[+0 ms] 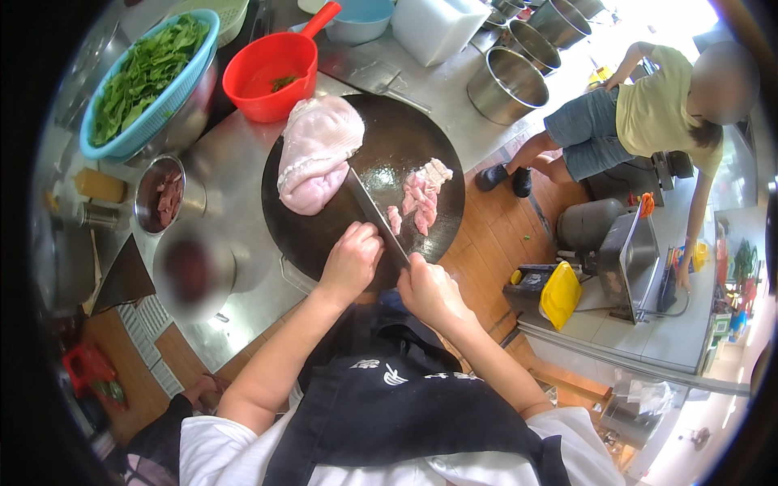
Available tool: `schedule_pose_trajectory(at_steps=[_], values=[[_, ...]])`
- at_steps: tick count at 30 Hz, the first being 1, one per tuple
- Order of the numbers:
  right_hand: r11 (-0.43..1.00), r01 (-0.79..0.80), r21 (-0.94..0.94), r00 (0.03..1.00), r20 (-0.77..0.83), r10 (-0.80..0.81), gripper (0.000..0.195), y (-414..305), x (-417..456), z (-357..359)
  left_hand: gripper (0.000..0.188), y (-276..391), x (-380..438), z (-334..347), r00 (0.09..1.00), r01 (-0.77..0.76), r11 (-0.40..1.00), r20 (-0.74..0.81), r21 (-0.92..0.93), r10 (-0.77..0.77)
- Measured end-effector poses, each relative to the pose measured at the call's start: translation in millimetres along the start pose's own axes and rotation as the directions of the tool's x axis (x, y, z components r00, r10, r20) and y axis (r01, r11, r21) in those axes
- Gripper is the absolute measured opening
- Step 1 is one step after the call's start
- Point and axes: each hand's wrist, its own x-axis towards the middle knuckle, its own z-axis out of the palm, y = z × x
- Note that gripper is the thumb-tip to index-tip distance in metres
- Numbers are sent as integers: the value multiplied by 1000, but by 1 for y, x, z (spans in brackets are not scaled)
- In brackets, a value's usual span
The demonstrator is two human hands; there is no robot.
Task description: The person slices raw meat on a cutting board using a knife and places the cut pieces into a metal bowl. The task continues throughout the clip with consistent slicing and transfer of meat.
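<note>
My right hand (430, 290) is closed around the handle end of a long-bladed knife (378, 219), which slants up and left across a round, dark cutting board (419, 130). Beside the blade, my left hand (354, 258) has its fingers curled in; whether they pinch a small piece cannot be seen. The knife's tip is by the lower right edge of a large, pale piece of raw meat (322, 149), perhaps tripe or stomach. Right of the blade lie cut raw strips (423, 194) and a separate small piece (394, 219).
A red plastic ladle (267, 76) stands at the board's upper left edge, near a blue basket (209, 39) of leafy greens. Left is a steel bowl (196, 197) of raw meat. Steel pots (507, 85) stand upper right. Another person (653, 109) stands at the far right.
</note>
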Motion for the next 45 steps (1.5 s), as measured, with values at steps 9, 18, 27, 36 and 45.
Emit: schedule_pose_trajectory(at_steps=[9,18,27,36,45], values=[[979,-163,120,985,78,154,22,32,-54,-10,10,-2,0,-5,973,213,974,-108,76,-204],[886,-257,386,963,29,267,21,36,-63,-12,10,-19,33,-12,926,363,844,48,-396,-375],[962,-160,222,987,18,160,22,32,-60,-5,26,6,-1,-16,942,335,930,-66,148,-329],[959,-159,235,985,-24,169,22,43,-56,-2,10,0,-14,-23,892,445,895,-112,39,-439],[920,-67,387,994,-60,97,21,33,-64,-3,10,18,-15,-4,1000,-15,998,8,57,15]])
